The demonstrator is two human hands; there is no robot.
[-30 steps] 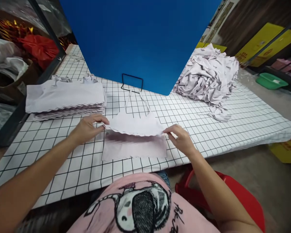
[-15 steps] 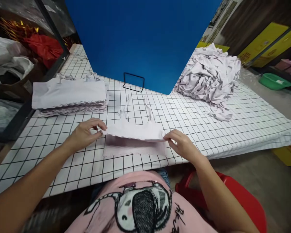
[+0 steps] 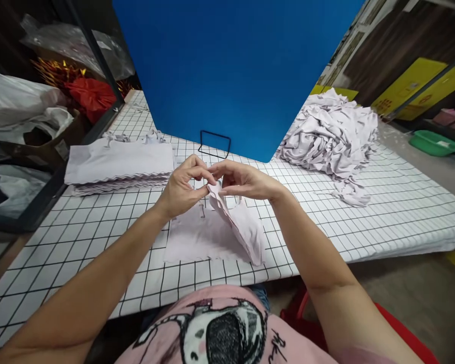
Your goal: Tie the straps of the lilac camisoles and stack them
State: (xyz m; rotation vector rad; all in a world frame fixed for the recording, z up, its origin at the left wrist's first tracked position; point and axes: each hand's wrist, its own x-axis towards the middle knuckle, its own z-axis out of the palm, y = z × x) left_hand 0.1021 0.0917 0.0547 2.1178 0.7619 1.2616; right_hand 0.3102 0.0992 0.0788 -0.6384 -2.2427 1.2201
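Observation:
A pale lilac strappy garment (image 3: 212, 235) lies on the white gridded tabletop (image 3: 98, 242) in front of me, its right side lifted and folded over. My left hand (image 3: 184, 189) and my right hand (image 3: 242, 181) meet above its far edge. Both pinch the raised top of the fabric between fingertips. A thin strap hangs down below my left hand.
A neat stack of folded lilac garments (image 3: 119, 162) sits at the left. A loose heap of the same garments (image 3: 331, 134) lies at the back right. A black wire stand (image 3: 214, 144) is in front of a blue board (image 3: 231, 65). Shelving with bags stands at the left.
Both hands have moved from the garment's left and right corners to its middle top, lifting the fabric. The garment's right side now stands up in a fold.

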